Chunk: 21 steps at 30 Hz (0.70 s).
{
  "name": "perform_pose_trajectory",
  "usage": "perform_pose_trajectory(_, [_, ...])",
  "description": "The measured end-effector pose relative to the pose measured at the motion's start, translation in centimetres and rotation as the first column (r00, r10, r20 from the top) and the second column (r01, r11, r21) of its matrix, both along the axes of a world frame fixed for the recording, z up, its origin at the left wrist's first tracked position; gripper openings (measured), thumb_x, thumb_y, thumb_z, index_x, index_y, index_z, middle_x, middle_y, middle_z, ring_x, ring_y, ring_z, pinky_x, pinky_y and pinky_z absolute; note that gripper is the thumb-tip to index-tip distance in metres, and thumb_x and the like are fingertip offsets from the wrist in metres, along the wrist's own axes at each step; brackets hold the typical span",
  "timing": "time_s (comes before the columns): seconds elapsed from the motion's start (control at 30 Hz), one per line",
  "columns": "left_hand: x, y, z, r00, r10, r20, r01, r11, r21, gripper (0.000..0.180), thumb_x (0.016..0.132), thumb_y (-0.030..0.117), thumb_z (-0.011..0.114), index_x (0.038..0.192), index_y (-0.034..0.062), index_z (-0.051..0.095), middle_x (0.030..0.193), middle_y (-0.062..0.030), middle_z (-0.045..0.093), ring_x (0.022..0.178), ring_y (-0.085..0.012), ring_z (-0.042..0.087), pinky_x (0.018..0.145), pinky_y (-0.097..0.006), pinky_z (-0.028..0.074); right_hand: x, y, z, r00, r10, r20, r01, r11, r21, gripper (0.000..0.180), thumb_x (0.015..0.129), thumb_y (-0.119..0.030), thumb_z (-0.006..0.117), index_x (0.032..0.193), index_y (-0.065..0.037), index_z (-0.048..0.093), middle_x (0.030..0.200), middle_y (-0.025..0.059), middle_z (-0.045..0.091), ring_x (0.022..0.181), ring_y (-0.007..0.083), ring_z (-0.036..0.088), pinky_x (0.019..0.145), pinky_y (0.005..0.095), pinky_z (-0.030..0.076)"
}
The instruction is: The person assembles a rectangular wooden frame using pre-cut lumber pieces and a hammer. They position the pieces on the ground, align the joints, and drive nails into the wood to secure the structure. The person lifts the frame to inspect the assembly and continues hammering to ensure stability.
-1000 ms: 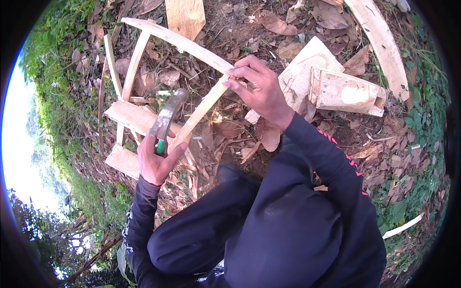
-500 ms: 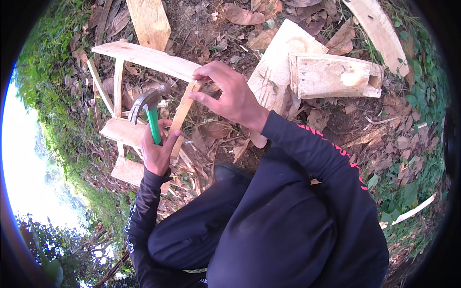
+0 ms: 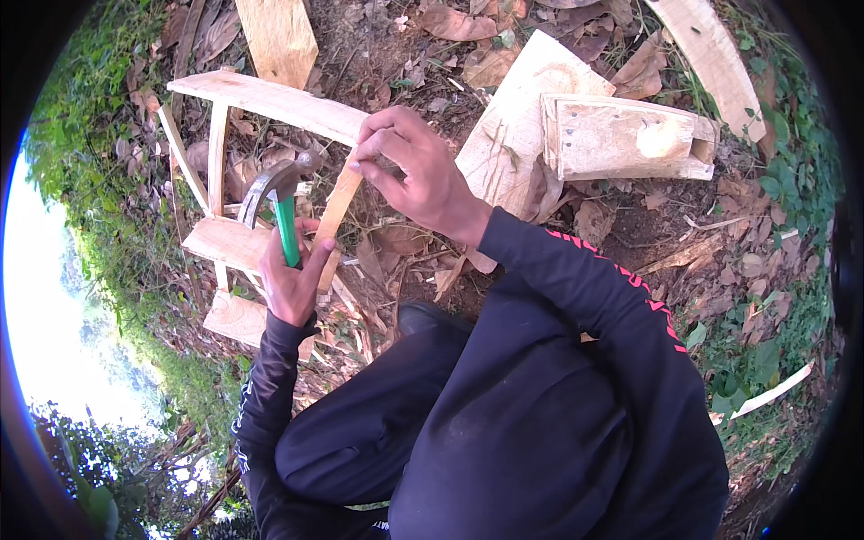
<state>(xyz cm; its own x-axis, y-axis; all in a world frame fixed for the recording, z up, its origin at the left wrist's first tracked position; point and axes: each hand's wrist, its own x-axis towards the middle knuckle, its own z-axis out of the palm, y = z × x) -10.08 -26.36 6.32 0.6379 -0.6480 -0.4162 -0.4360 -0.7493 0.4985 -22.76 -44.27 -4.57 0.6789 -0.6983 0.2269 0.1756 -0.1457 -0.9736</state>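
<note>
My left hand (image 3: 292, 281) is closed around the green handle of a claw hammer (image 3: 285, 232), its metal head pointing up and away. The same hand also grips the lower part of a narrow wooden strip (image 3: 339, 202). That strip meets the right end of a long plank (image 3: 270, 101), the top piece of a ladder-like wooden frame. At this joint my right hand (image 3: 416, 175) has its thumb and fingers pinched together; anything small between the fingertips is hidden. Lower boards (image 3: 229, 243) of the frame lie beyond my left hand.
To the right, a short wooden block (image 3: 630, 139) with a notched end rests over a wide board (image 3: 531, 112). Another board (image 3: 277, 40) lies at the far side, and a long one (image 3: 711, 63) at the far right. Dry leaves (image 3: 459, 27) and wood scraps cover the soil.
The thumb and fingers of my right hand have drawn closer together at the joint. Both hands, the hammer and the frame have shifted slightly left.
</note>
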Motion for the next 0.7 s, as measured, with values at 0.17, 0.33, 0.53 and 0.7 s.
perform_pose_trajectory(0.17, [-0.2, 0.0, 0.4, 0.992, -0.093, 0.09, 0.094, 0.996, -0.005, 0.026, 0.09, 0.017, 0.075, 0.11, 0.0038, 0.066, 0.07, -0.0027, 0.051, 0.058, -0.0124, 0.045, 0.056, -0.03, 0.039, 0.0, -0.3, 0.1, 0.999, 0.043, 0.03, -0.045, 0.996, 0.077, 0.016, 0.083, -0.003, 0.074, 0.085, -0.002, 0.058, 0.102, 0.01, 0.058, 0.099, 0.0287, 0.06, 0.085, 0.0411, 0.049])
perform_pose_trajectory(0.33, [0.7, 1.2, 1.6, 0.954, -0.249, 0.168, 0.273, 0.952, -0.141, 0.018, 0.096, 0.007, 0.063, 0.111, -0.0021, 0.063, 0.088, -0.0182, 0.065, 0.069, -0.0309, 0.063, 0.065, -0.039, 0.049, 0.0, -0.2, -0.2, 0.999, 0.023, 0.035, -0.025, 0.997, 0.071, 0.017, 0.083, -0.003, 0.074, 0.084, -0.001, 0.058, 0.101, 0.009, 0.06, 0.098, 0.028, 0.061, 0.086, 0.0401, 0.05])
perform_pose_trajectory(0.53, [-0.4, -0.3, 2.7, 0.818, -0.495, 0.293, 0.545, 0.83, -0.118, 0.022, 0.091, -0.003, 0.059, 0.113, -0.0058, 0.059, 0.096, -0.0228, 0.066, 0.078, -0.0396, 0.067, 0.067, -0.043, 0.054, 0.1, 0.0, 0.0, 0.999, 0.002, 0.049, -0.005, 0.997, 0.073, 0.017, 0.081, -0.001, 0.075, 0.082, -0.001, 0.058, 0.1, 0.0091, 0.062, 0.097, 0.0281, 0.063, 0.086, 0.0399, 0.051])
perform_pose_trajectory(0.7, [-0.7, -0.2, 2.5, 0.831, -0.453, 0.323, 0.511, 0.851, -0.119, 0.019, 0.092, 0.0, 0.058, 0.111, -0.0044, 0.058, 0.088, -0.0231, 0.063, 0.072, -0.0412, 0.064, 0.063, -0.045, 0.052, 0.2, 0.0, 0.0, 0.998, -0.034, 0.059, 0.031, 0.998, 0.056, 0.017, 0.08, 0.0, 0.075, 0.081, -0.001, 0.058, 0.099, 0.0098, 0.063, 0.096, 0.0287, 0.064, 0.084, 0.0394, 0.052])
